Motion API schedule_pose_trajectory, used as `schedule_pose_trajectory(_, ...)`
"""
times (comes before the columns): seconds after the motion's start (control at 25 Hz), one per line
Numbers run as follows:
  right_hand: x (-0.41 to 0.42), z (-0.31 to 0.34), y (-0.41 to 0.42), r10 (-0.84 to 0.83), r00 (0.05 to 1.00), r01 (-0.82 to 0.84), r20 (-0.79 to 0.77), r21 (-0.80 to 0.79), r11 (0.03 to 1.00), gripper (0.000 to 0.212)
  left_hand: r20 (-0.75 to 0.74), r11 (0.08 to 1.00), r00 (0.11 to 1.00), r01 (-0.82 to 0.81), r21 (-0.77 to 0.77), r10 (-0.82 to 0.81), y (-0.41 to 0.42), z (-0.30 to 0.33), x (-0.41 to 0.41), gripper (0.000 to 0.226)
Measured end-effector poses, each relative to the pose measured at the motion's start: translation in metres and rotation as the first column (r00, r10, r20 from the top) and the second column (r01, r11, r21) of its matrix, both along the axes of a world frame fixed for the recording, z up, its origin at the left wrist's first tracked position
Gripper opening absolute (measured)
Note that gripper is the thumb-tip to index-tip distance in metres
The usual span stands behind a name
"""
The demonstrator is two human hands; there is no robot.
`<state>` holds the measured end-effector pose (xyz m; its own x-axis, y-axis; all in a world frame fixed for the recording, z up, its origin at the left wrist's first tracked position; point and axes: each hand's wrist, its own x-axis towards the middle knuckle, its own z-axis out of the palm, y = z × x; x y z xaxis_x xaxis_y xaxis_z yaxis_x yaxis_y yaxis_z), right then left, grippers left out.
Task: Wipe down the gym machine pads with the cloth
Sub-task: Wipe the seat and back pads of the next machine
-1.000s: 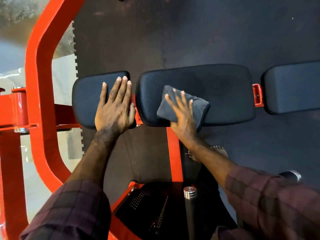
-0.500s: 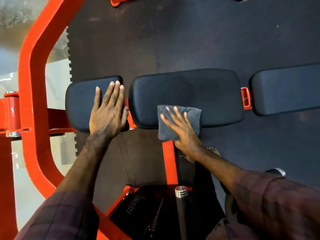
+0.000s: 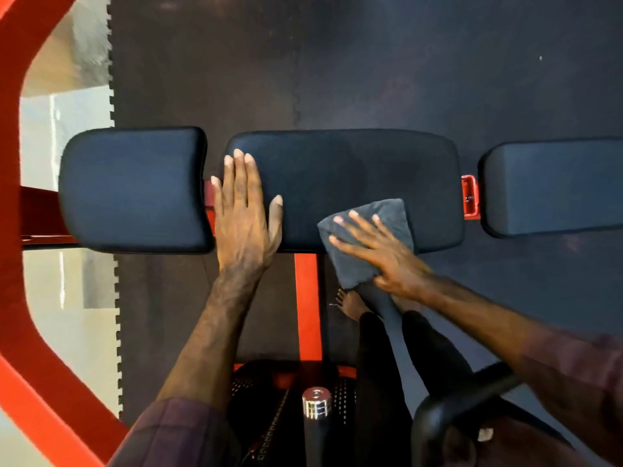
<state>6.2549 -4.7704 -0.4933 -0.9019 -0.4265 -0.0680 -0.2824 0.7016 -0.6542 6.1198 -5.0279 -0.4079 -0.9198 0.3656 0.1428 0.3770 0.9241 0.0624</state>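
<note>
Three black pads sit in a row on the red machine: a left pad (image 3: 135,190), a wide middle pad (image 3: 354,170) and a right pad (image 3: 553,187) cut by the frame edge. A folded grey cloth (image 3: 384,217) drapes over the near edge of the middle pad, right of centre. My right hand (image 3: 381,254) presses flat on the cloth with fingers spread and the thumb under its lower edge. My left hand (image 3: 244,214) lies flat and empty on the left end of the middle pad, over the gap between pads.
A thick red frame (image 3: 20,298) curves along the left side. A red post (image 3: 306,298) runs from under the middle pad toward me. A chrome-capped black bar (image 3: 316,404) and a black handle (image 3: 465,396) stand close below. My bare foot (image 3: 349,301) rests on the dark rubber floor (image 3: 337,62).
My left hand has shifted right, from the left pad to the left end of the middle pad. The cloth and my right hand have slid right along the middle pad's near edge.
</note>
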Motion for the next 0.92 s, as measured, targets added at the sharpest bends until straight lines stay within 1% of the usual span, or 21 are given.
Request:
schedule_pose_trajectory(0.08, -0.018, -0.005, 0.007, -0.106, 0.994, 0.104, 0.037, 0.041, 0.994, 0.111, -0.074, 0.999, 0.997, -0.023, -0.031, 0.02, 0.006, -0.005, 0.002, 0.071)
schedule_pose_trajectory(0.12, -0.028, -0.003, -0.003, -0.16, 0.986, 0.157, 0.042, 0.055, 0.986, 0.11, -0.112, 0.998, 0.993, -0.042, -0.047, 0.037, 0.008, -0.009, 0.003, 0.071)
schedule_pose_trajectory(0.16, -0.033, -0.004, -0.013, -0.157, 0.987, 0.157, 0.014, 0.045, 0.987, 0.103, -0.139, 0.996, 0.989, -0.064, -0.058, 0.055, 0.01, -0.013, 0.003, 0.07)
schedule_pose_trajectory(0.2, -0.029, -0.007, -0.015, -0.091, 0.995, 0.092, -0.039, 0.029, 0.995, 0.094, -0.151, 0.995, 0.986, -0.077, -0.062, 0.067, 0.011, -0.015, 0.004, 0.07)
schedule_pose_trajectory(0.24, -0.02, -0.015, -0.007, 0.026, 0.994, -0.023, -0.106, 0.031, 0.999, 0.085, -0.157, 0.994, 0.985, -0.082, -0.068, 0.07, 0.012, -0.017, 0.004, 0.07)
schedule_pose_trajectory(0.28, -0.009, -0.024, 0.009, 0.157, 0.972, -0.148, -0.173, 0.06, 0.987, 0.078, -0.162, 0.993, 0.984, -0.083, -0.08, 0.069, 0.012, -0.018, 0.004, 0.069)
schedule_pose_trajectory(0.32, -0.001, -0.032, 0.027, 0.223, 0.953, -0.21, -0.206, 0.083, 0.974, 0.075, -0.164, 0.992, 0.984, -0.084, -0.096, 0.067, 0.012, -0.018, 0.004, 0.069)
schedule_pose_trajectory(0.36, 0.003, -0.04, 0.041, 0.187, 0.959, -0.176, -0.214, 0.072, 0.982, 0.076, -0.165, 0.99, 0.984, -0.087, -0.112, 0.068, 0.012, -0.019, 0.004, 0.069)
schedule_pose_trajectory(0.4, 0.001, -0.044, 0.044, 0.075, 0.977, -0.07, -0.198, 0.036, 0.997, 0.079, -0.169, 0.988, 0.983, -0.092, -0.125, 0.07, 0.012, -0.019, 0.004, 0.068)
schedule_pose_trajectory(0.48, -0.016, -0.039, 0.019, -0.181, 0.975, 0.176, -0.131, -0.05, 0.983, 0.087, -0.184, 0.984, 0.98, -0.099, -0.146, 0.071, 0.012, -0.019, 0.005, 0.067)
schedule_pose_trajectory(0.52, -0.026, -0.029, 0.002, -0.22, 0.967, 0.211, -0.131, -0.077, 0.974, 0.09, -0.188, 0.984, 0.98, -0.093, -0.153, 0.064, 0.013, -0.019, 0.005, 0.067)
schedule_pose_trajectory(0.56, -0.03, -0.021, -0.01, -0.182, 0.971, 0.17, -0.156, -0.092, 0.981, 0.09, -0.192, 0.984, 0.98, -0.087, -0.157, 0.057, 0.013, -0.018, 0.005, 0.067)
schedule_pose_trajectory(0.6, -0.029, -0.02, -0.011, -0.094, 0.976, 0.079, -0.197, -0.081, 0.994, 0.089, -0.194, 0.984, 0.979, -0.086, -0.158, 0.055, 0.014, -0.017, 0.004, 0.066)
schedule_pose_trajectory(0.68, -0.017, -0.033, 0.013, 0.1, 0.962, -0.104, -0.252, -0.002, 0.995, 0.087, -0.19, 0.983, 0.98, -0.096, -0.159, 0.065, 0.015, -0.016, 0.005, 0.067)
schedule_pose_trajectory(0.72, -0.011, -0.038, 0.029, 0.115, 0.961, -0.114, -0.25, 0.017, 0.993, 0.089, -0.187, 0.982, 0.98, -0.101, -0.159, 0.071, 0.014, -0.017, 0.006, 0.067)
schedule_pose_trajectory(0.76, -0.012, -0.042, 0.04, 0.061, 0.97, -0.059, -0.234, 0.015, 0.998, 0.095, -0.188, 0.982, 0.98, -0.1, -0.159, 0.069, 0.014, -0.017, 0.006, 0.067)
schedule_pose_trajectory(0.84, -0.03, -0.037, 0.034, -0.164, 0.976, 0.163, -0.143, -0.019, 0.986, 0.109, -0.195, 0.983, 0.979, -0.091, -0.158, 0.06, 0.015, -0.018, 0.006, 0.066)
schedule_pose_trajectory(0.88, -0.043, -0.026, 0.02, -0.258, 0.961, 0.256, -0.097, -0.039, 0.966, 0.112, -0.197, 0.983, 0.979, -0.09, -0.161, 0.057, 0.015, -0.018, 0.006, 0.066)
schedule_pose_trajectory(0.92, -0.054, -0.015, 0.003, -0.291, 0.954, 0.286, -0.078, -0.072, 0.956, 0.112, -0.197, 0.982, 0.978, -0.095, -0.165, 0.061, 0.015, -0.018, 0.006, 0.066)
